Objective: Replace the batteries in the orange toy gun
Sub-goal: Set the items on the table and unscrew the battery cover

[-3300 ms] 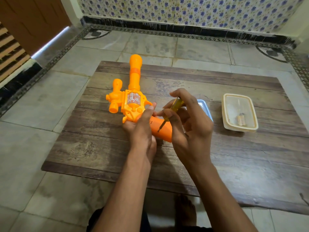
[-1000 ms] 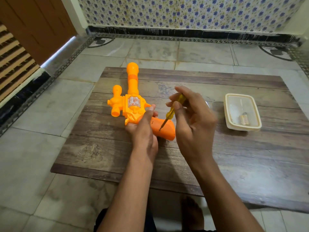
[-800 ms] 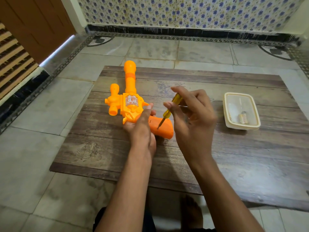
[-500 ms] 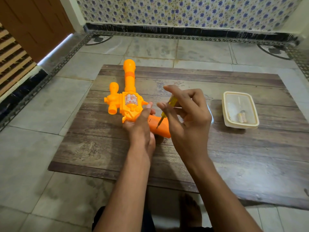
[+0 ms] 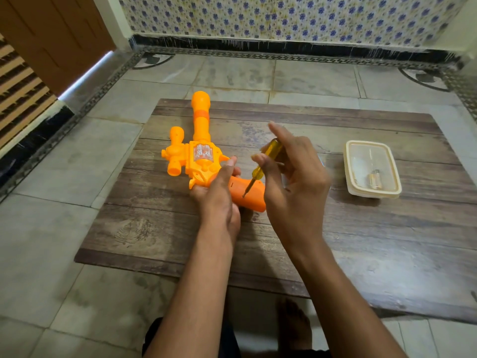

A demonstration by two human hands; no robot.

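Lying on its side on the wooden board [image 5: 335, 254], the orange toy gun [image 5: 200, 161] points its long barrel away from the person, toward the far edge, while its grip angles back toward the near right. A small clear panel with a silvery pattern sits on the body, and two rounded knobs stick out on the gun's left side.

The left hand [image 5: 219, 197] grips the gun where the body meets the grip, thumb laid along the top and fingers curled underneath, pinning the toy against the board. The right hand [image 5: 294, 187] pinches a screwdriver [image 5: 260, 166] with a translucent yellow handle between thumb and fingers; the forefinger sticks out straight above the handle's end. The tool is tilted, handle up and to the right, metal tip down and to the left, and the tip touches the upper face of the grip at a small dark spot. Whether that spot is a screw head is too small to tell.

To the right, well apart from the gun, a cream-rimmed shallow plastic container [image 5: 392, 182] rests on the board with a battery [image 5: 375, 179] lying inside it near its near end. Just behind the right hand, a sliver of something pale blue shows on the board, mostly hidden.

The board sits on a grey tiled floor [image 5: 51, 202]. A wall [image 5: 284, 16] of white tiles with blue flowers runs along the far side above a black skirting, and a brown door [image 5: 51, 34] stands at the far left. A bare foot [image 5: 294, 324] shows at the near edge.
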